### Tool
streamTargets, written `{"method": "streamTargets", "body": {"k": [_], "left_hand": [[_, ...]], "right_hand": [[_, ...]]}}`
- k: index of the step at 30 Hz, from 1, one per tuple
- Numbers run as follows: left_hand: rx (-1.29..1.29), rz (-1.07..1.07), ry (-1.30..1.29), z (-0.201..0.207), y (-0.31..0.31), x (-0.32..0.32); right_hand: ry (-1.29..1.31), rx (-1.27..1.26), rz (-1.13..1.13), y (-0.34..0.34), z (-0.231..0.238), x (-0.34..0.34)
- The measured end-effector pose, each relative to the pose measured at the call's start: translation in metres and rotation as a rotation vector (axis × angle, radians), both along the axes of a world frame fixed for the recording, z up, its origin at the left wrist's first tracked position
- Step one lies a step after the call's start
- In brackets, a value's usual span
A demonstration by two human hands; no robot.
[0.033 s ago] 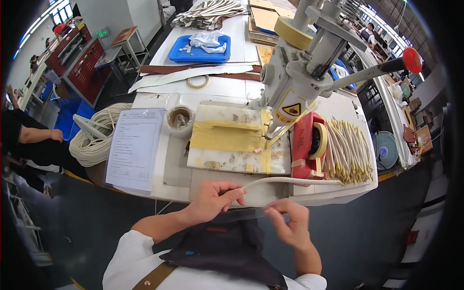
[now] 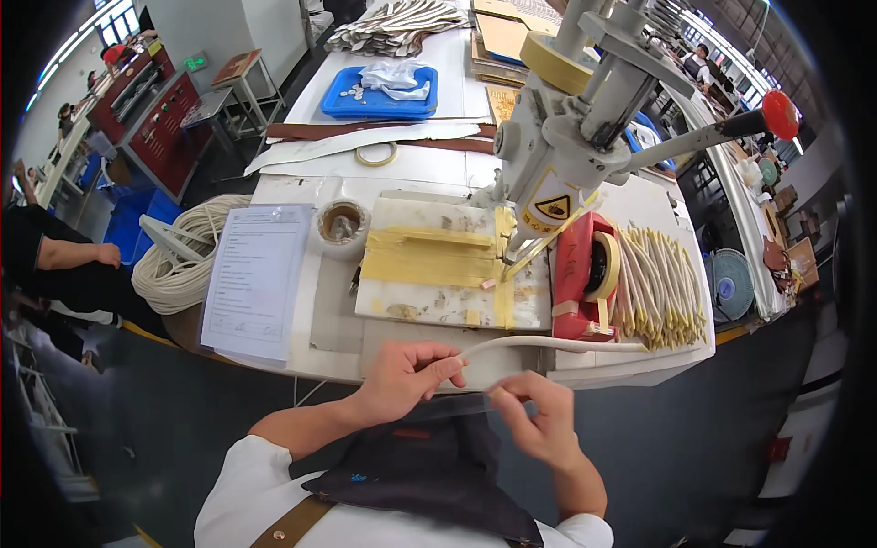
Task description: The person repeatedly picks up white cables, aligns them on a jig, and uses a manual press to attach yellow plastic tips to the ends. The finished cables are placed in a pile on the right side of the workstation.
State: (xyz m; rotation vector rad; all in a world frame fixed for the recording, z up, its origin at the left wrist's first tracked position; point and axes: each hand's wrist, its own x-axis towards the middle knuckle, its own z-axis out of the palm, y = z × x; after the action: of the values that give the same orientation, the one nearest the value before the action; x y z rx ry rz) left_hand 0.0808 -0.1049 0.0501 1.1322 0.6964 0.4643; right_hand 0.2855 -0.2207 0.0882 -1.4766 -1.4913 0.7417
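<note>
My left hand [image 2: 411, 384] pinches one end of a cream cord [image 2: 548, 342] between thumb and fingers, just off the table's front edge. The cord runs right to a bundle of similar cords [image 2: 662, 288] with yellow ends. My right hand [image 2: 539, 420] is in front of the table with thumb and forefinger pinched together. A thin see-through strip [image 2: 470, 403], perhaps clear tape, stretches between the right fingertips and the space below my left hand. Where its left end sits is hard to make out.
A grey hand press [image 2: 566, 155] with a red-knobbed lever stands over a taped white board [image 2: 393, 301]. Beside it are a red tape dispenser [image 2: 571, 310], a clear tape roll [image 2: 341, 228], a paper sheet [image 2: 256, 274] and coiled cord [image 2: 174, 297]. Another person's hand [image 2: 108, 256] shows at left.
My right hand has shifted slightly left, toward my left hand. The left hand and the cord hold almost the same place.
</note>
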Motion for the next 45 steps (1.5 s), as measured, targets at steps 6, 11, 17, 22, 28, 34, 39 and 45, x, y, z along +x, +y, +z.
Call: {"method": "streamTargets", "body": {"k": [6, 11, 17, 22, 28, 34, 39, 45], "left_hand": [[0.168, 0.129, -0.088, 0.001, -0.015, -0.006], [0.367, 0.134, -0.010, 0.004, -0.018, -0.015], [0.712, 0.142, 0.050, -0.002, -0.018, -0.011], [0.846, 0.196, 0.010, -0.006, -0.020, -0.015], [0.667, 0.146, -0.071, -0.010, -0.016, 0.000], [0.188, -0.060, -0.132, 0.005, -0.021, -0.009], [0.853, 0.158, -0.200, 0.000, -0.036, -0.003], [1.153, 0.188, -0.194, -0.005, -0.037, 0.003]], "right_hand": [[0.117, -0.056, 0.045, 0.028, -0.021, -0.023], [0.055, -0.048, 0.041, 0.031, -0.032, -0.030], [0.038, -0.023, 0.007, 0.028, -0.029, -0.026], [-0.135, 0.066, 0.029, 0.034, -0.018, -0.029], [-0.201, 0.129, -0.041, 0.019, -0.018, -0.020], [-0.403, 0.118, 0.124, 0.008, 0.007, -0.022], [-0.374, 0.146, 0.113, 0.004, 0.006, -0.016], [-0.365, 0.243, 0.113, 0.003, 0.005, -0.008]]}}
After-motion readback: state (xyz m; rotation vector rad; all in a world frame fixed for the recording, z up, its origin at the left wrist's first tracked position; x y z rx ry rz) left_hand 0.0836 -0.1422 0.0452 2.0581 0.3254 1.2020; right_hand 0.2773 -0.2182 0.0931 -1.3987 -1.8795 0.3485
